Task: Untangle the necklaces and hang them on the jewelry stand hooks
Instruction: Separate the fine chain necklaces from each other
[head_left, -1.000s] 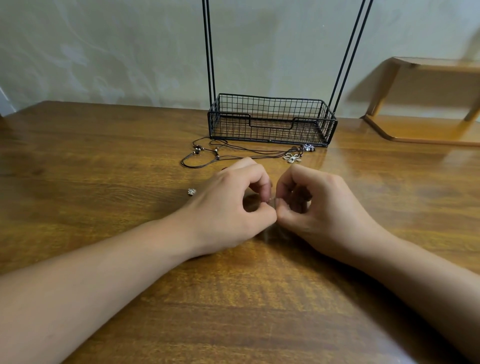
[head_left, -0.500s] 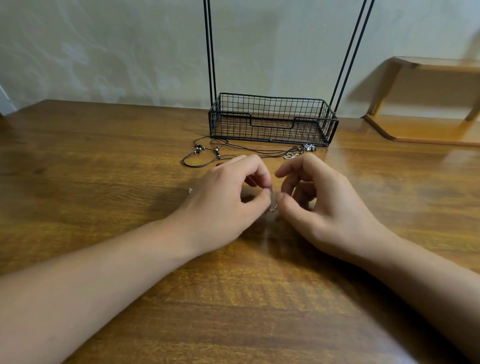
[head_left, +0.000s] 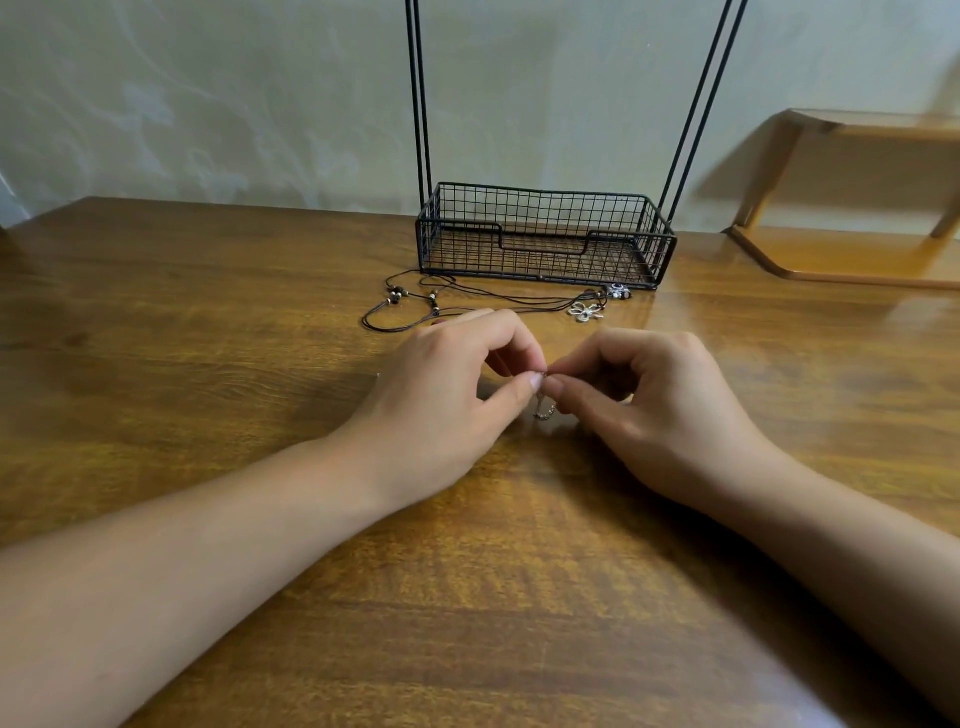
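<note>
Right now we pinch a thin silver chain (head_left: 544, 404) between both hands: the left hand (head_left: 447, 395) grips it between thumb and forefinger, the right hand (head_left: 660, 400) does the same, and the two pinches nearly touch, just above the table (head_left: 208, 415). A short loop of chain hangs below our fingertips, toward six o'clock. How much more of it lies behind our hands we cannot tell.

The cord necklaces (head_left: 467, 301) lie at twelve o'clock from our hands, tangled in front of the stand (head_left: 545, 239), with a flower pendant (head_left: 586, 310) at about one o'clock. The stand's hooks are above the top edge, out of view.

The risks, as we judge them:
- Pulling our hands apart too hard could tighten a knot in the chain or snap a link, since the chain is so fine.
- Our grip is on very little metal, so the chain may slip and drop back onto the table.
- Our left knuckles sit close to the cords; a careless sweep toward twelve o'clock could drag them and worsen that tangle.
</note>
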